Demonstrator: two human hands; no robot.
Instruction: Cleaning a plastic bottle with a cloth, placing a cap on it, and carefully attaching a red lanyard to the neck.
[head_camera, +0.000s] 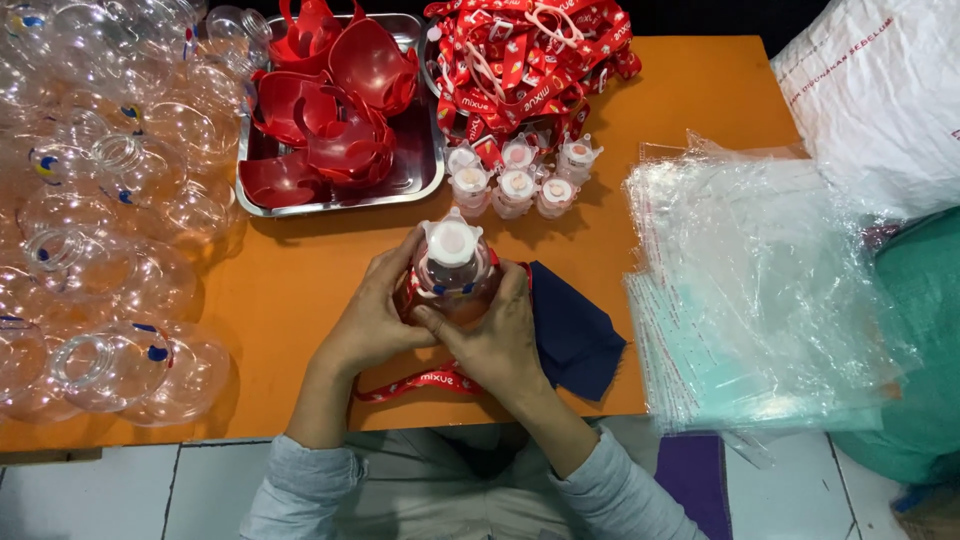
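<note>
Both hands hold one clear round bottle (452, 275) with a white lid, at the near middle of the orange surface (300, 280). The left hand (372, 318) wraps the bottle from its left side, the grip closed around the body. The right hand (497, 335) holds it from the right and from below, fingers (432, 322) curled under the bottle and pressed on it. A red lanyard (420, 383) hangs from the bottle and lies on the surface under the wrists.

Just beside the right hand lies a dark blue cloth (575, 335). Behind the bottle stands a small group of white lids (515, 180), and behind them a heap of red lanyards (530, 60). A metal tray (425, 175) with red plastic cups (330, 110) stands at the far side. Many empty clear bottles (110, 220) lie at the left. A stack of clear plastic bags (750, 290) lies at the right edge.
</note>
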